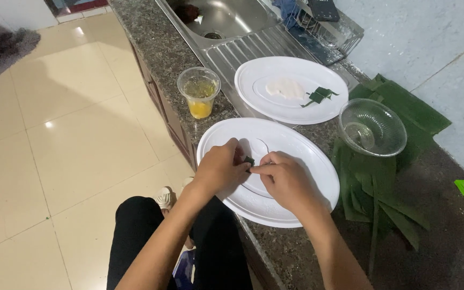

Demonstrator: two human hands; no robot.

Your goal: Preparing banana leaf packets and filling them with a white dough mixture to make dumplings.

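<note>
Item: small folded dark-green leaf piece [249, 160], pinched between left hand [218, 169] and right hand [285, 180] fingertips. Both hands equally near, above the near white oval plastic plate [318, 161].

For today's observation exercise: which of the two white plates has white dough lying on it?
The far plate, beside the sink, with white dough and a folded leaf piece. The near plate lies under both hands.

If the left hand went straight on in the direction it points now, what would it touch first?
Almost at once the small folded green leaf, pinched between it and the right hand. The left hand points right, across the near white plate; depth is hard to judge.
</note>
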